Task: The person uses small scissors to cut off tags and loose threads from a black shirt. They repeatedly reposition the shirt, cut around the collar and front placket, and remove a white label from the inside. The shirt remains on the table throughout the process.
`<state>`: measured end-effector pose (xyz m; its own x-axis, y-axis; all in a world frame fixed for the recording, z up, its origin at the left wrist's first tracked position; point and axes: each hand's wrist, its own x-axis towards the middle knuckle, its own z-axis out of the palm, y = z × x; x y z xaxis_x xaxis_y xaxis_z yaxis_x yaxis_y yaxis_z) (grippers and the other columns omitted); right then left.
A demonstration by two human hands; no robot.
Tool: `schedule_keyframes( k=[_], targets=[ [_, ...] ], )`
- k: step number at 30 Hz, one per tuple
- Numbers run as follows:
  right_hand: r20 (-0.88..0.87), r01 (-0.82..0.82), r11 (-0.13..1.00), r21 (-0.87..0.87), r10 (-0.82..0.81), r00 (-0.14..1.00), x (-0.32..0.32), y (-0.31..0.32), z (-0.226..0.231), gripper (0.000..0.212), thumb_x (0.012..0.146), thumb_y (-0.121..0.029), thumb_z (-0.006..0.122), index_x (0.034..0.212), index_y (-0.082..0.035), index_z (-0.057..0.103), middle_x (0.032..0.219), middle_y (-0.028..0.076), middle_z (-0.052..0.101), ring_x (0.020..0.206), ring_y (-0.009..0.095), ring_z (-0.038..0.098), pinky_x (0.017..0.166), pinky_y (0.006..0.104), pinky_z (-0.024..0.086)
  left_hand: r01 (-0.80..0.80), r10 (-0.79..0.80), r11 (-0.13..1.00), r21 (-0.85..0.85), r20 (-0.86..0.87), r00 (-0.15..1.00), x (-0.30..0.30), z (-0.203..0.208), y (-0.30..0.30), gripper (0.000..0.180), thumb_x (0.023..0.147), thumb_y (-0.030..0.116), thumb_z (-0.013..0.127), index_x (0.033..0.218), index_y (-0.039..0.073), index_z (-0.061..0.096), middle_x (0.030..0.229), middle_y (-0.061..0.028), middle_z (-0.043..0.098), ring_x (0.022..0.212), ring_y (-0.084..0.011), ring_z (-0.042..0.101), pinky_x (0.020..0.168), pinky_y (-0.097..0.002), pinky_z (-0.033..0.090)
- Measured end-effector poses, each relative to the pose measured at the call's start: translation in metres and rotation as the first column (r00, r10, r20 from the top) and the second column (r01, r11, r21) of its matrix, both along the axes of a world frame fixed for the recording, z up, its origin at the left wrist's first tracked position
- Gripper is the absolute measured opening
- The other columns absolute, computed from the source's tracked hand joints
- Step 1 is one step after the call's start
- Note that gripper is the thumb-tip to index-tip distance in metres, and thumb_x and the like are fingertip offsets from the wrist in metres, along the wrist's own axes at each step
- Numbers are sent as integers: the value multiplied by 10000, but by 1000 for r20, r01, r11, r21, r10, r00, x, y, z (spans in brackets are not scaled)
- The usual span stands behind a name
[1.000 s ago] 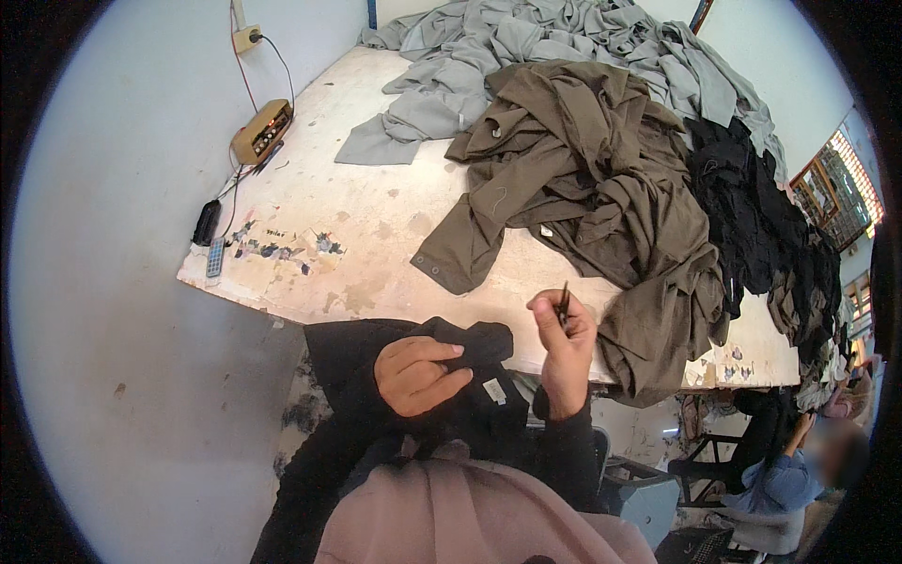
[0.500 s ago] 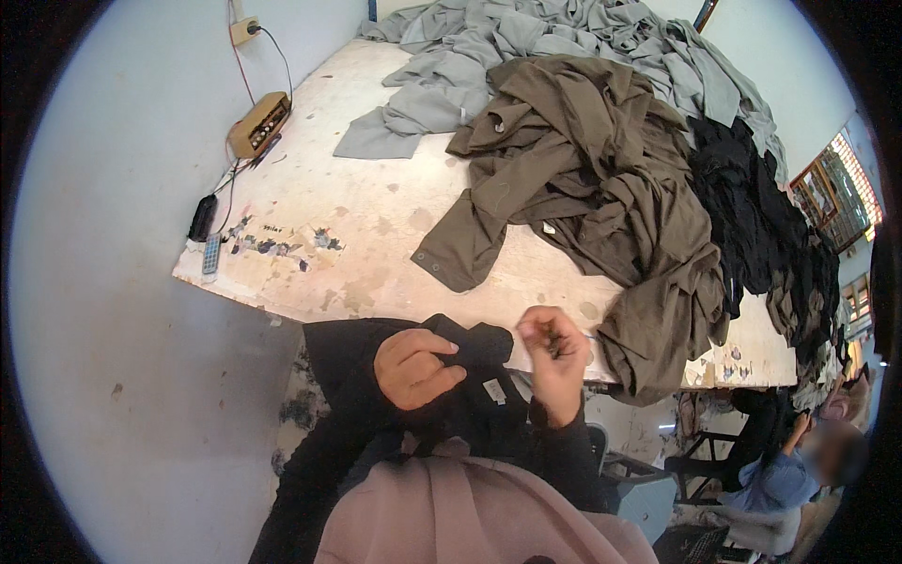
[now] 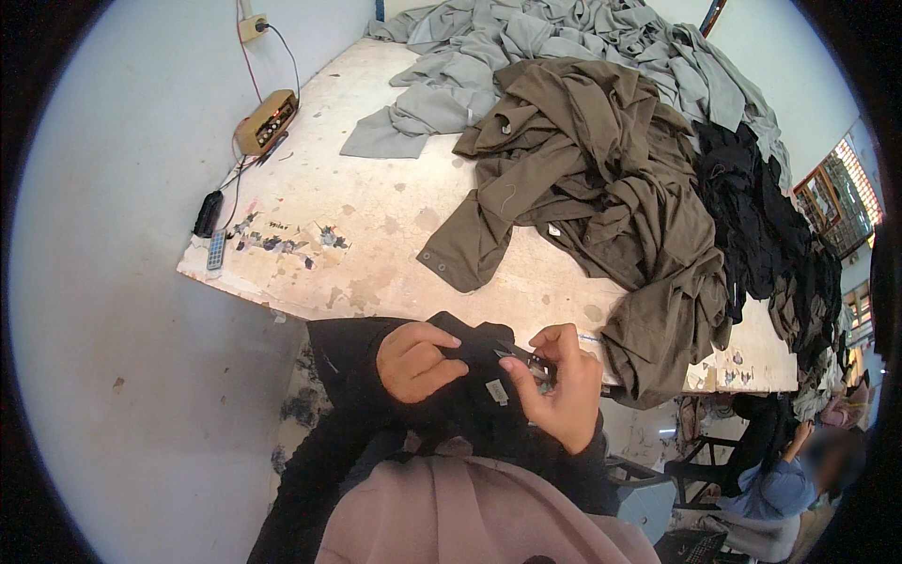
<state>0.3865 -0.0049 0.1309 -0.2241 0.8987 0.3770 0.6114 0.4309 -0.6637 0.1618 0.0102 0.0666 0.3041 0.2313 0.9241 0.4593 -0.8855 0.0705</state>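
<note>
A black garment [image 3: 481,340] with a small white label [image 3: 496,392] lies over the near table edge and hangs down in front of me. My left hand [image 3: 413,365] is closed on its upper part, fingers bent into the cloth. In my right hand [image 3: 568,393] are small dark thread snips [image 3: 540,367], held between thumb and fingers. Their pointed tips are directed left, close to the cloth between the two hands. Whether the blades touch a thread or the fabric is too small to tell.
Brown garments [image 3: 601,179] are heaped across the table [image 3: 376,235], with grey garments [image 3: 451,94] behind and black ones [image 3: 742,207] at right. A radio-like box [image 3: 267,122] and a remote control [image 3: 217,250] sit by the left wall. Another person [image 3: 775,484] sits at far right.
My right hand has turned and come down slightly, so the snips now show with their tips toward the cloth. My left hand stays on the black garment, almost in place.
</note>
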Motion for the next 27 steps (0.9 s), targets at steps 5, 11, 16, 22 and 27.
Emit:
schedule_keyframes(
  k=[5,11,16,22,27],
  targets=[
    [57,3,996,94,-9,998,-5,-2,0,405,837,-342,797,935,-23,568,676,132,664,560,298,673,536,356,503,-25,24,1000,-10,-30,999,4,3,-1,241,556,106,719,794,77,737,700,-16,455,829,-226,657,591,-314,525],
    [48,33,995,92,-38,998,-8,-4,-2,381,838,-330,796,898,-28,573,689,124,661,556,301,664,526,363,494,-28,28,1000,4,-28,999,7,6,-1,223,592,95,729,814,79,728,704,-24,476,834,-230,659,616,-313,541],
    [120,89,985,147,-107,987,-8,-6,-10,353,827,-307,806,878,-37,585,672,104,649,547,303,647,523,369,484,-43,41,998,-38,-54,998,6,9,-2,215,581,96,721,797,97,723,715,-30,503,819,-223,659,615,-327,541],
    [-356,55,998,15,-46,933,-8,-7,-22,296,811,-163,817,943,-36,585,668,43,580,590,155,565,597,264,424,-157,163,986,62,-99,982,6,11,-4,263,556,208,658,801,164,744,704,19,484,822,-192,630,566,-322,457],
    [-468,-148,968,-201,38,883,-5,-4,-27,276,810,-67,788,1035,9,646,698,-23,545,639,64,470,641,195,380,-260,272,960,101,-131,953,17,3,-10,194,604,263,638,783,211,693,714,48,476,794,-145,593,620,-295,381]
  ],
)
